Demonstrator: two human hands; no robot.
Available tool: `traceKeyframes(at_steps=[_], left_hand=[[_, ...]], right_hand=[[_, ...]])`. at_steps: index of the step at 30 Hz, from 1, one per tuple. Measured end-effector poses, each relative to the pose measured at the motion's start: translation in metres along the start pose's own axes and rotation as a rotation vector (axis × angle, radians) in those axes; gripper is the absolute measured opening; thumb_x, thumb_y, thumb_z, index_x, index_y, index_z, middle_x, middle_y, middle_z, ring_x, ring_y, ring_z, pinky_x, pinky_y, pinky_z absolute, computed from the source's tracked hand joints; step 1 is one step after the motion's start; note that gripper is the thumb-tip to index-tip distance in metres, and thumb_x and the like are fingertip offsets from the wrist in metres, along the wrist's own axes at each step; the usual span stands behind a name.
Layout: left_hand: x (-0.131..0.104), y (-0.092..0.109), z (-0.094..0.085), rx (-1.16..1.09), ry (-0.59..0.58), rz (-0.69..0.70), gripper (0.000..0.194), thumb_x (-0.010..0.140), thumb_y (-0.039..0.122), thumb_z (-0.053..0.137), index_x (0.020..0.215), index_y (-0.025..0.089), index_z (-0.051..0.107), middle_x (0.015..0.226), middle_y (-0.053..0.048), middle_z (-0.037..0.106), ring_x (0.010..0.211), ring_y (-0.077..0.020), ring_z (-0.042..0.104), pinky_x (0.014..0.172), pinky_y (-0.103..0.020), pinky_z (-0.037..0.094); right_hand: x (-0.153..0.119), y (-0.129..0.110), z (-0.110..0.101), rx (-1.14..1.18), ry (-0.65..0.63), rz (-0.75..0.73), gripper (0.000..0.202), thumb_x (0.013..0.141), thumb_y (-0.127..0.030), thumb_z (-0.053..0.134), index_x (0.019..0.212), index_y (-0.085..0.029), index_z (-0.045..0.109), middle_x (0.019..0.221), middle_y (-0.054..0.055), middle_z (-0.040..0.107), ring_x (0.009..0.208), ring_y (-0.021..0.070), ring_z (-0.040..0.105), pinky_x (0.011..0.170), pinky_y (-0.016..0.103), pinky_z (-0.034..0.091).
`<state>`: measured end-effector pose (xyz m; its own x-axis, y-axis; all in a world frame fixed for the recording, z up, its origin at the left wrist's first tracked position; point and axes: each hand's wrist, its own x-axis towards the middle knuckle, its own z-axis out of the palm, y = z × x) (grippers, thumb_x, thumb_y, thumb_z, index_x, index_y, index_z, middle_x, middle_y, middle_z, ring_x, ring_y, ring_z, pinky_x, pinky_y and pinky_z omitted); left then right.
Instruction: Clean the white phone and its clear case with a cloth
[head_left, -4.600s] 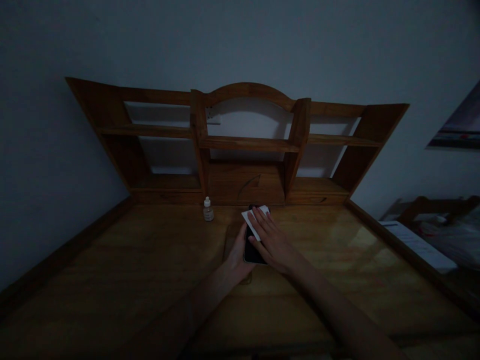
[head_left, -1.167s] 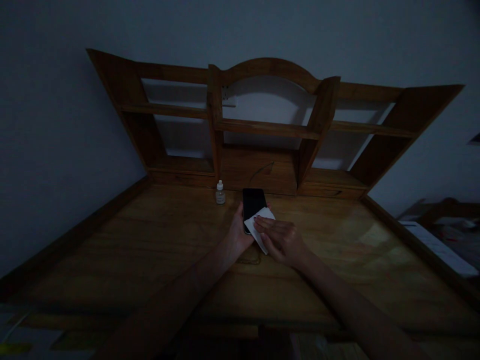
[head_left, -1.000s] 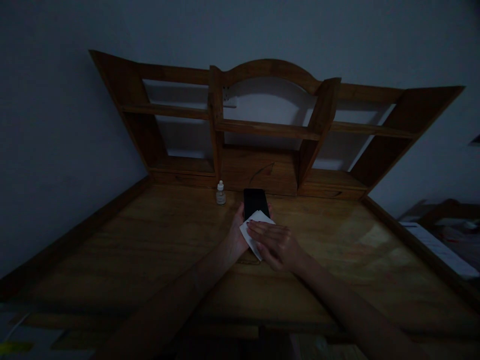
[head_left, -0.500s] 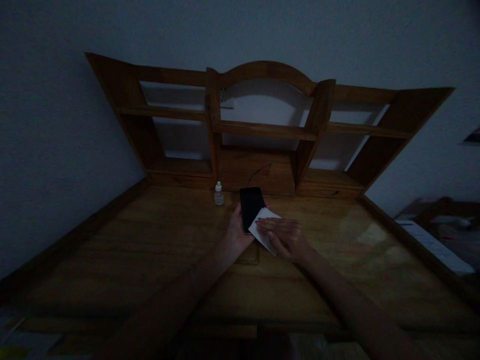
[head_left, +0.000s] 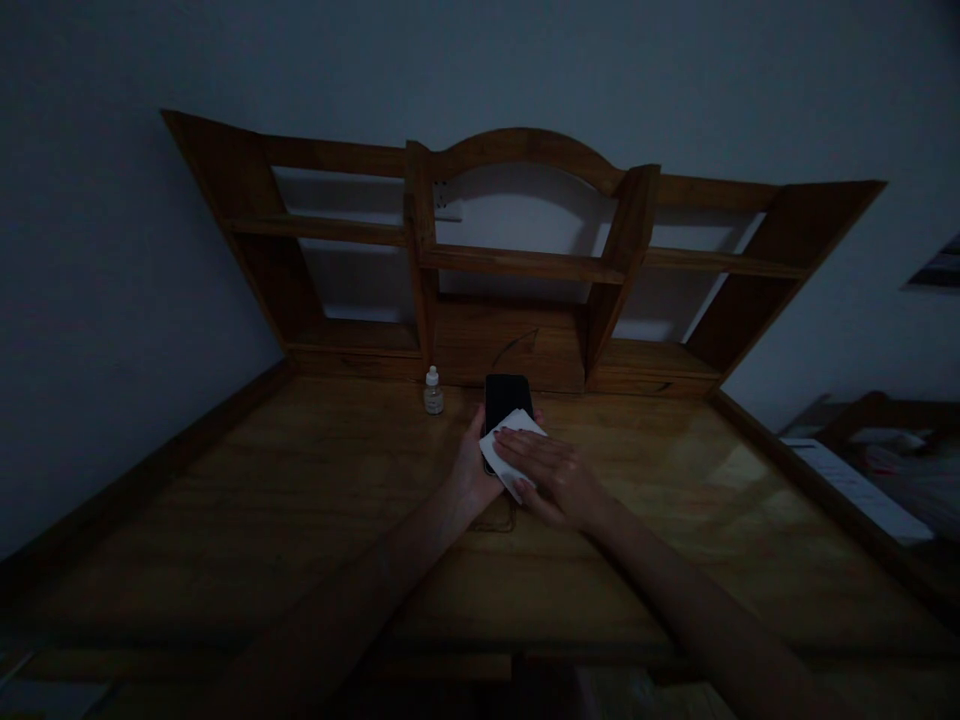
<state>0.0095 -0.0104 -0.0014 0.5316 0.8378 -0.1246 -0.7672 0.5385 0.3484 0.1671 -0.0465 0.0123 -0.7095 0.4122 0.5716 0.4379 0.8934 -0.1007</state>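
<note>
A black phone (head_left: pixel 506 395) is gripped from below and around its edges by my left hand (head_left: pixel 474 473). A folded white cloth or tissue (head_left: pixel 501 462) lies across the lower part of its screen. The fingers of my right hand (head_left: pixel 551 475) press together on the white piece, with the thumb at its lower edge. Just below my hands, a thin clear outline like a phone case (head_left: pixel 499 520) rests on the desk, partly hidden. To the left of the phone stands a small clear bottle (head_left: pixel 433 393) with a white cap.
The wooden desk (head_left: pixel 322 520) has a raised rim at each side. Along its back stands a wooden shelf unit (head_left: pixel 525 265) with a thin dark cable near its middle. White papers (head_left: pixel 855 490) lie beyond the right rim.
My right hand and the white piece have moved left, further over the phone. The phone stands more upright in view, and the whole view has shifted slightly.
</note>
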Motion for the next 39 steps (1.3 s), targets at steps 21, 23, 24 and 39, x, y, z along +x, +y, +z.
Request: traceKeyframes(at_steps=[21,23,24,39], left_hand=[[-0.004,-0.021,0.014,0.239,0.009,-0.021,0.072,0.086,0.069,0.047,0.135,0.016,0.056,0.126,-0.013,0.066,0.121,-0.0268,0.058,0.105,-0.04,0.043],[-0.003,-0.02,0.011,0.264,-0.018,-0.028,0.078,0.084,0.073,0.046,0.134,0.014,0.057,0.126,-0.016,0.065,0.122,-0.0297,0.058,0.103,-0.044,0.044],[-0.002,-0.02,0.01,0.272,-0.03,-0.024,0.079,0.084,0.074,0.045,0.134,0.013,0.057,0.126,-0.017,0.065,0.121,-0.0308,0.058,0.102,-0.045,0.044],[-0.006,-0.011,0.02,0.177,0.048,0.059,0.073,0.091,0.069,0.037,0.127,0.011,0.062,0.117,-0.016,0.069,0.115,-0.0278,0.062,0.102,-0.041,0.045]], right_hand=[[0.008,0.012,-0.016,-0.293,0.102,0.38,0.055,0.104,-0.029,0.029,0.156,-0.03,0.013,0.161,-0.001,0.022,0.149,0.0195,0.02,0.123,0.051,0.014],[0.006,0.015,-0.017,-0.307,0.12,0.405,0.054,0.104,-0.027,0.028,0.156,-0.029,0.014,0.161,-0.001,0.022,0.149,0.0191,0.019,0.124,0.052,0.013],[0.005,0.016,-0.018,-0.31,0.128,0.416,0.054,0.104,-0.027,0.027,0.156,-0.029,0.014,0.161,-0.001,0.023,0.149,0.0188,0.019,0.124,0.051,0.012],[0.003,0.015,-0.01,-0.215,0.195,0.3,0.051,0.102,-0.022,0.035,0.152,-0.019,0.031,0.155,0.008,0.037,0.146,0.0223,0.029,0.122,0.056,0.018]])
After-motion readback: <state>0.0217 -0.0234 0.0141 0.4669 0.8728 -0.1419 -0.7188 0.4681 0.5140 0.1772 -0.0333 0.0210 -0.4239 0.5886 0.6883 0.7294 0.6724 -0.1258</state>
